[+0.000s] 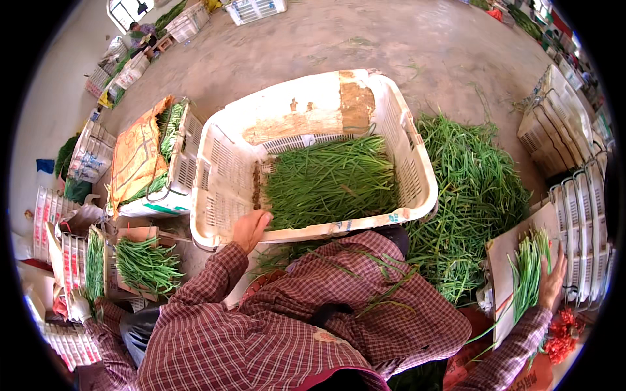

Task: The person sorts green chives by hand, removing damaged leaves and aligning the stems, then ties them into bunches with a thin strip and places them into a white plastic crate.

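Observation:
A large white plastic basket (422, 171) stands in front of me, its worn far wall patched with brown tape. Long thin green stalks that look like garlic chives (329, 182) lie in a layer over its bottom. My left hand (249, 229) is closed over the near left part of the rim. Far to the right, my right hand (553, 279) rests with fingers stretched out along a bundle of chives (529, 270). That bundle lies on a flat board (502, 296), pale stem ends upward.
A big loose heap of chives (466, 195) covers the floor right of the basket. Stacked white crates (583, 228) stand beyond the board, near red ties (562, 335). At left are a filled crate under an orange sack (138, 146) and another person's checked sleeve (111, 332).

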The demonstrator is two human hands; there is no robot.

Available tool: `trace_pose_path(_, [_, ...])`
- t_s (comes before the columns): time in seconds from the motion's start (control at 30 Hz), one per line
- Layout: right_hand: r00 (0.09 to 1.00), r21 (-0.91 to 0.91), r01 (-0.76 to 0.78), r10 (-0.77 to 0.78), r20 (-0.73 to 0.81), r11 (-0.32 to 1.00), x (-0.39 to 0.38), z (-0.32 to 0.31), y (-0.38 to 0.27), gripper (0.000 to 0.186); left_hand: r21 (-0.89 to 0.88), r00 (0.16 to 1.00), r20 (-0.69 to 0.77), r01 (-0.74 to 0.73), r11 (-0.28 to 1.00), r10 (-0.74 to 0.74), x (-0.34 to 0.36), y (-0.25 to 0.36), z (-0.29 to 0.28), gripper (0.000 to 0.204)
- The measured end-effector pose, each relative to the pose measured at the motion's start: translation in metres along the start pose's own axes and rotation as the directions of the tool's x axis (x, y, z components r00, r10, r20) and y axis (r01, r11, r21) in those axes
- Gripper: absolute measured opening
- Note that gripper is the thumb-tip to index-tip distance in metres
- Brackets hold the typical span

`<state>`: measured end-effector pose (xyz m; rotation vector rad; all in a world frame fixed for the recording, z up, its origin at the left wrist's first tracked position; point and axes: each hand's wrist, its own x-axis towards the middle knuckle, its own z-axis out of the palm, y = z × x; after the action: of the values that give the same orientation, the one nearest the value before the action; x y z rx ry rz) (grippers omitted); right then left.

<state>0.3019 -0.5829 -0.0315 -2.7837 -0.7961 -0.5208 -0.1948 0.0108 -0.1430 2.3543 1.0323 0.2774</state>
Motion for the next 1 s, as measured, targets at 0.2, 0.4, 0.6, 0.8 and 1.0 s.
trace_pose_path(0.2, [0.97,0.522,0.091,-0.193,0.145,0.848,0.031,0.072,-0.281,0.059,-0.423,0.968,0.133,-0.14,0.895,0.214,0.083,0.013,-0.013,0.022])
trace_pose_path(0.4, [0.983,0.326,0.139,-0.171,0.07,0.935,0.039,0.165,-0.381,0.055,-0.188,0.842,0.27,-0.429,0.883,0.467,0.192,0.055,0.072,0.044])
trace_pose_path(0.6, [0.994,0.272,0.102,-0.086,-0.07,0.957,0.034,0.172,-0.399,0.033,-0.101,0.875,0.373,-0.292,0.951,0.309,0.259,0.078,0.166,0.068])
trace_pose_path(0.8, [0.999,0.345,0.047,-0.04,-0.028,0.937,0.038,0.168,-0.398,0.024,-0.132,0.827,0.389,-0.387,0.913,0.407,0.295,0.085,0.212,0.084])
trace_pose_path(1.0, [1.0,0.37,0.027,-0.022,-0.018,0.929,0.042,0.166,-0.402,0.02,0.073,0.706,0.544,-0.578,0.813,0.454,0.297,0.116,0.245,0.127])
